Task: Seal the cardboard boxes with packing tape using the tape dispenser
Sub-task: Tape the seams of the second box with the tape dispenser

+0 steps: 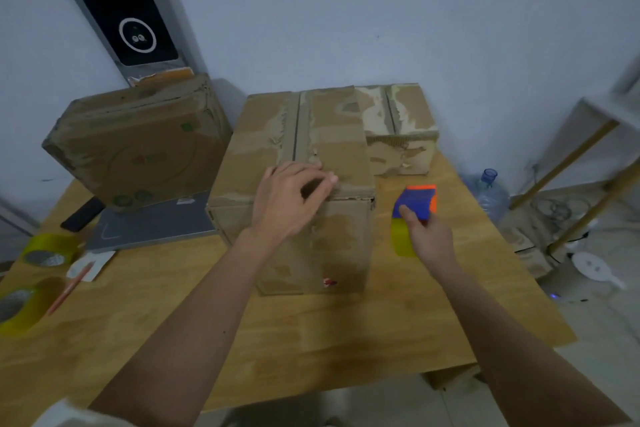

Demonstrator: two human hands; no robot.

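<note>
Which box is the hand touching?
The big middle box, nearest the person. The left hand rests on its top front edge. The tilted box at the left and the small box behind go untouched.

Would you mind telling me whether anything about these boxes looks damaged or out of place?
Yes: the middle box has torn, peeled paper along its top seam and a ragged front right corner. The small box behind is similarly stripped, and the left box sits tilted.

Tape dispenser (415,210), gripped by the right hand (429,239): blue, orange-edged, yellow tape. Box (298,163) under the left hand (291,201): brown, pale torn patches.
</note>
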